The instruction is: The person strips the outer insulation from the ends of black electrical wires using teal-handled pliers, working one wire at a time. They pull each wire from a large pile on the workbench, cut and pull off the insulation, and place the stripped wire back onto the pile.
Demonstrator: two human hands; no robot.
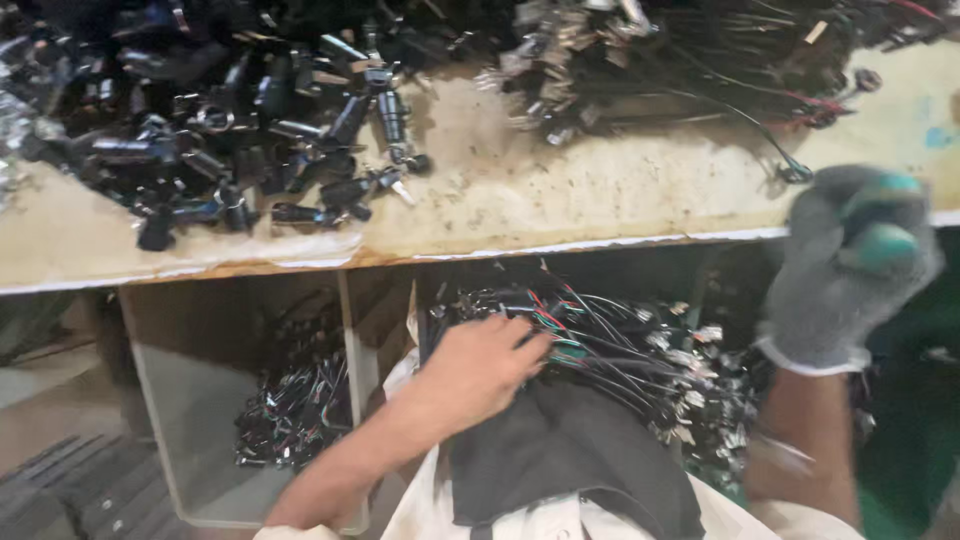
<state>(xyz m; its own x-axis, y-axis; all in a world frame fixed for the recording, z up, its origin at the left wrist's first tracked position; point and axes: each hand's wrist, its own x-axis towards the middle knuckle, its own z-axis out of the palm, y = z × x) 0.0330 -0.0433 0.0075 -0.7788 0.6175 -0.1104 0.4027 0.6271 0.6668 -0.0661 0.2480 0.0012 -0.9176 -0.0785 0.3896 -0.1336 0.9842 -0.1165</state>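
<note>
My left hand [480, 365] is bare and reaches down below the bench edge into a heap of thin wires with small metal ends [640, 360] lying on a dark cloth [570, 450]. Its fingertips are buried among the wires; whether they grip any is hidden. My right hand [850, 270] wears a grey knit glove with green fingertips. It is raised beside the bench edge, blurred, with the fingers curled in and nothing visible in them.
A worn, stained bench top [560, 190] crosses the view. A pile of black plastic and metal parts [230, 130] covers its left, tangled wires [690, 60] its far right. Under the bench, a pale box [180, 400] holds more wired parts [295, 410].
</note>
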